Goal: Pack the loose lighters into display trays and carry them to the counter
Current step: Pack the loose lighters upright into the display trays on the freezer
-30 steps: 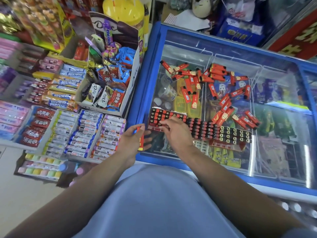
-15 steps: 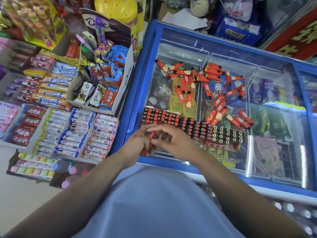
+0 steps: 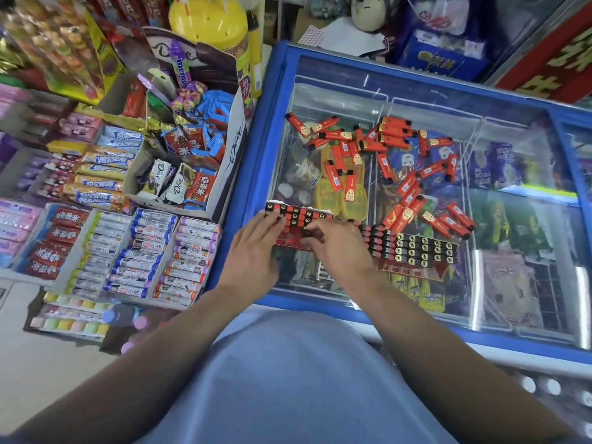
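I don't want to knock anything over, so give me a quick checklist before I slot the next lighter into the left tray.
1. Left tray flat on the freezer lid: ok.
2. Left hand steadying the tray, fingers flat: ok.
3. Right hand at the tray's front row; lighter in its grip: cannot tell.
4. Free slot left in this tray: cannot tell, hands cover it.
5. Loose lighters within view on the lid: ok.
6. Right tray filled: ok.

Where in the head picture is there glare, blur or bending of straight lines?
Head view: white glare streaks on the freezer lid at right; the candy shelves at far left are smeared; the blue freezer frame bows from wide-angle distortion; the loose lighters stay sharp.
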